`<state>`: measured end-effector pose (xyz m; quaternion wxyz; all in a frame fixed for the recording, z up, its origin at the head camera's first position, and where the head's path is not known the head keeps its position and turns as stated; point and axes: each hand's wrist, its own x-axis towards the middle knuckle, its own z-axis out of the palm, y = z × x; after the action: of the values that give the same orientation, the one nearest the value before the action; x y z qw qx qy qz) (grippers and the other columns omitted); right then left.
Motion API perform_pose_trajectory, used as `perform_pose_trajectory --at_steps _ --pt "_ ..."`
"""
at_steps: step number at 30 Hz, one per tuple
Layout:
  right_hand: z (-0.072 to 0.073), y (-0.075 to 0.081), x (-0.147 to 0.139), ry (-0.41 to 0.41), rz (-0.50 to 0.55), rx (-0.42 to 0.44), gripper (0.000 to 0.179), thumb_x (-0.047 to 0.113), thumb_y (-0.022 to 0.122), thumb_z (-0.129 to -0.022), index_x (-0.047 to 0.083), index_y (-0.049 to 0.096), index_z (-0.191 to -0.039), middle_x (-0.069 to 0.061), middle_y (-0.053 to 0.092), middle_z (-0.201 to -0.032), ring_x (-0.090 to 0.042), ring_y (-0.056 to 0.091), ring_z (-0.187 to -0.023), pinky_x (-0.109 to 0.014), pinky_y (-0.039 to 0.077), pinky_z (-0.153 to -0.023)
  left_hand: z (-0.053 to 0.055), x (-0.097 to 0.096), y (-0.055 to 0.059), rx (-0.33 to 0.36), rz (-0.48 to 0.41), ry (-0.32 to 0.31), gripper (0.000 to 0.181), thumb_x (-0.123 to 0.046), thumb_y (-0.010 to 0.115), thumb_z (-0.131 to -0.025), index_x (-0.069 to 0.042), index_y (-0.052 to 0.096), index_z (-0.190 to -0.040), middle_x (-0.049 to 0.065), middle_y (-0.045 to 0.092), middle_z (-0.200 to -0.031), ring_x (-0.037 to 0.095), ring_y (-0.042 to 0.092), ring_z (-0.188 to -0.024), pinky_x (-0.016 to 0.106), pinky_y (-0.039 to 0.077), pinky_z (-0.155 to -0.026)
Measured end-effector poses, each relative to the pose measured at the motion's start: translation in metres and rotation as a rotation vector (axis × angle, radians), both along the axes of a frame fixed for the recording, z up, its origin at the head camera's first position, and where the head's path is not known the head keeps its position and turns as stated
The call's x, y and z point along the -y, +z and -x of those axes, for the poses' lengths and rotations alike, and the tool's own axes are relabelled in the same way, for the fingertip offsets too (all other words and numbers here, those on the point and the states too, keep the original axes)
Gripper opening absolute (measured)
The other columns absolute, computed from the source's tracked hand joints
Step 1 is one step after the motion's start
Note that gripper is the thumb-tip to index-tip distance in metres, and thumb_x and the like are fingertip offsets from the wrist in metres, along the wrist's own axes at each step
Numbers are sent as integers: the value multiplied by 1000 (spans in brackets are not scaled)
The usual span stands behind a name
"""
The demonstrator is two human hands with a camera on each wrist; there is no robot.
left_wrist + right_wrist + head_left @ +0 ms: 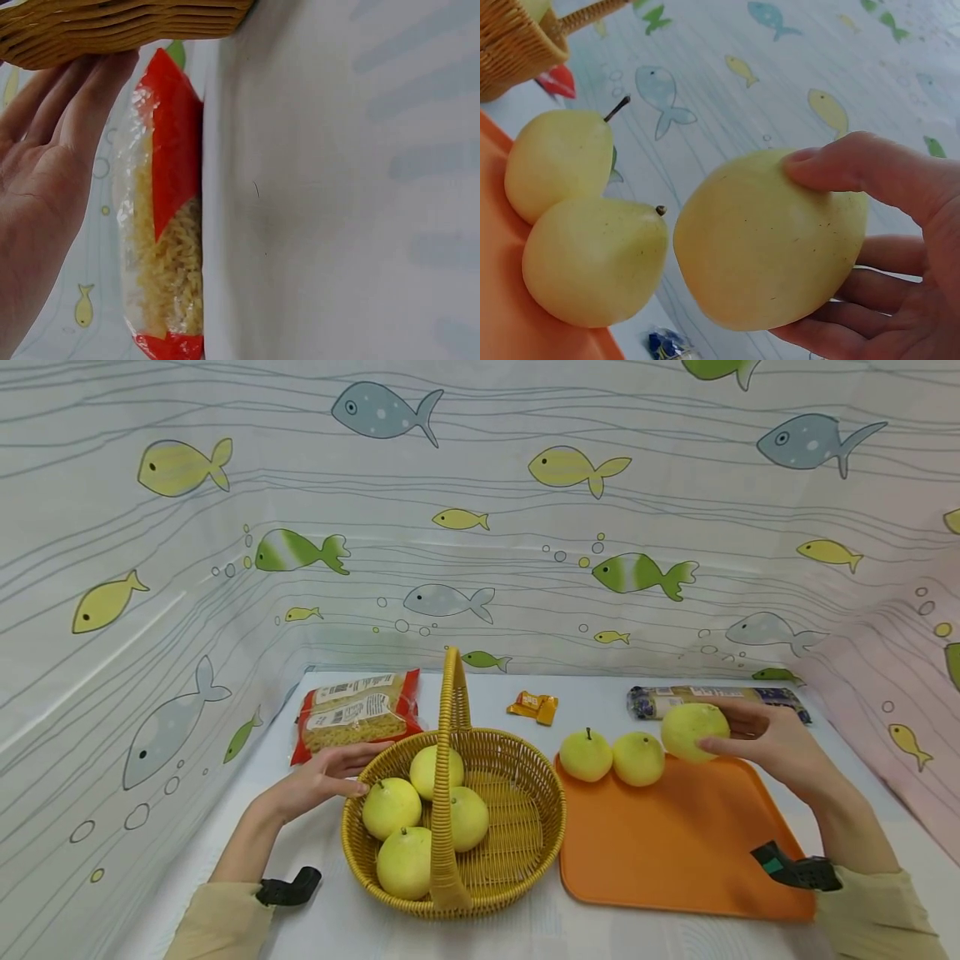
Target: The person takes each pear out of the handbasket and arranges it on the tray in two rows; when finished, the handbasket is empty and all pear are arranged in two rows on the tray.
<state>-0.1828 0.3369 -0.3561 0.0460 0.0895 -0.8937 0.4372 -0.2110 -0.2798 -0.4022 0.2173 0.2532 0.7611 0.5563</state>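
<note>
My right hand (772, 739) grips a round yellow pear (694, 732) over the back right of the orange tray (675, 852). In the right wrist view the thumb lies across the top of this pear (769, 240), with the fingers behind and beneath. Two more pears, one with a long stem (559, 161) and one with a short stem (596, 262), sit side by side at the tray's back left. My left hand (318, 781) touches the left side of the wicker basket (525, 777), its fingers (97, 97) extended. Several pears (405, 862) lie in the basket's left half.
A red-and-clear bag of pasta (356, 718) lies behind the left hand. An orange wrapped packet (534, 706) is at the back middle. Behind the right hand lies a long clear-and-purple package (648, 702). The basket's tall handle (442, 777) arches over its middle. Fish-printed walls enclose the table.
</note>
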Motion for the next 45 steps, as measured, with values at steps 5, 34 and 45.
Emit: perform_pose_trajectory --at_steps 5,34,45 --pt "1 -2 -2 -24 -9 26 61 29 80 -86 16 58 -142 18 63 -116 4 65 -98 -22 55 -75 0 0 0 -2 -11 -7 62 -6 61 -95 0 38 -152 25 38 -155 2 50 -132 20 44 -101" --pt "20 -31 -25 -18 -47 167 77 36 82 -83 3 49 -146 0 61 -127 13 58 -96 -12 49 -80 1 1 -2 1 6 10 62 -8 62 -95 -3 40 -152 24 38 -155 -1 50 -131 19 44 -101" --pt "24 -42 -29 3 -109 191 72 40 80 -84 9 53 -144 -19 48 -149 -19 61 -117 -17 47 -85 1 0 -1 -1 -4 -4 62 -7 61 -95 -1 38 -152 25 38 -155 0 50 -131 19 44 -101"
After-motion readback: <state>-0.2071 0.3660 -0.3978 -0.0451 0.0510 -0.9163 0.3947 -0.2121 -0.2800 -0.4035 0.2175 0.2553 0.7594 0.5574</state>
